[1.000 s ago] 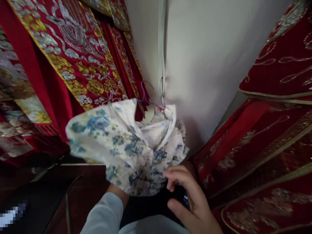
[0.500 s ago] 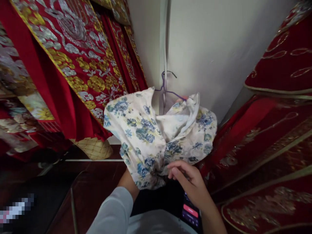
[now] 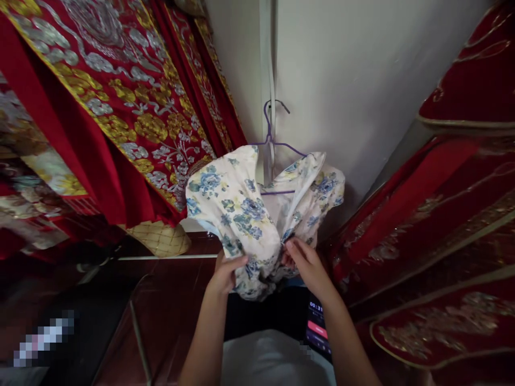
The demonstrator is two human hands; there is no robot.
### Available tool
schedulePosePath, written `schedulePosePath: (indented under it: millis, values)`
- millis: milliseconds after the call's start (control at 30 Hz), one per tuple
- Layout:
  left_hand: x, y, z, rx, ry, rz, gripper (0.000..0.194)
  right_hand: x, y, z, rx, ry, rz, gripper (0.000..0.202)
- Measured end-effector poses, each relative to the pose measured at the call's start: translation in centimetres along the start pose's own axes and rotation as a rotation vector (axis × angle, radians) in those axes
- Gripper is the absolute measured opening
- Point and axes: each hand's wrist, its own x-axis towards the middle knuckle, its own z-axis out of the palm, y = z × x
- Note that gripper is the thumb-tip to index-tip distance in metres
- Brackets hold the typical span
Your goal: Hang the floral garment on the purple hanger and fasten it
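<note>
A white blouse (image 3: 249, 209) with blue and green flowers hangs from a purple hanger (image 3: 269, 138), its neckline open and one front edge folded outward. My left hand (image 3: 226, 276) grips the blouse's lower left side, thumb on the front, the other fingers hidden behind the cloth. My right hand (image 3: 306, 262) is closed in a pinch on the front edge near the middle, below the neckline. The lower part of the blouse is bunched up between my hands.
Red embroidered cloth (image 3: 148, 123) hangs at the left, with more red cloth (image 3: 438, 214) at the right. Behind the blouse is a pale wall (image 3: 341, 69) with a strip running down it. A lit phone (image 3: 317, 328) lies by my right forearm.
My left hand has come out from under the blouse and now holds its left side. The right hand has moved up onto the front edge. More of the hanger shows.
</note>
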Motion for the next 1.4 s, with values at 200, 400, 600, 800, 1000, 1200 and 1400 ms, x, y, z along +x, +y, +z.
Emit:
schedulePosePath:
  millis: [200, 400, 600, 800, 1000, 1200, 1400]
  values:
    - [-1.2, -0.4, 2.3, -0.043, -0.127, 0.021, 0.060, 1.0, -0.9, 0.0, -0.150, 0.044, -0.081, 0.041]
    - [-0.8, -1.6, 2.9, 0.012, -0.078, 0.124, 0.050, 0.1, -2.7, -1.7, -0.257, -0.011, -0.134, 0.037]
    - [0.6, -2.7, 2.3, 0.089, 0.515, 0.759, 0.042, -1.3, -3.1, -1.3, -0.238, 0.069, -0.087, 0.033]
    - [-1.6, -2.0, 4.8, 0.522, -0.062, 0.778, 0.034, -0.9, -3.2, 0.5, -0.159, -0.041, -0.068, 0.032]
    - [-1.5, -1.8, 6.6, 0.592, -0.139, 0.723, 0.009, 0.9, -4.6, 0.6, 0.059, -0.079, 0.095, 0.034]
    - [0.0, -2.1, 5.7, 0.770, -0.230, 0.781, 0.011, 6.2, -7.9, -0.1, 0.237, -0.017, 0.070, 0.032]
    - [2.5, -4.4, 5.1, 0.895, -0.231, 0.702, 0.011, 12.5, -12.2, -0.4, 0.228, 0.087, -0.076, 0.025]
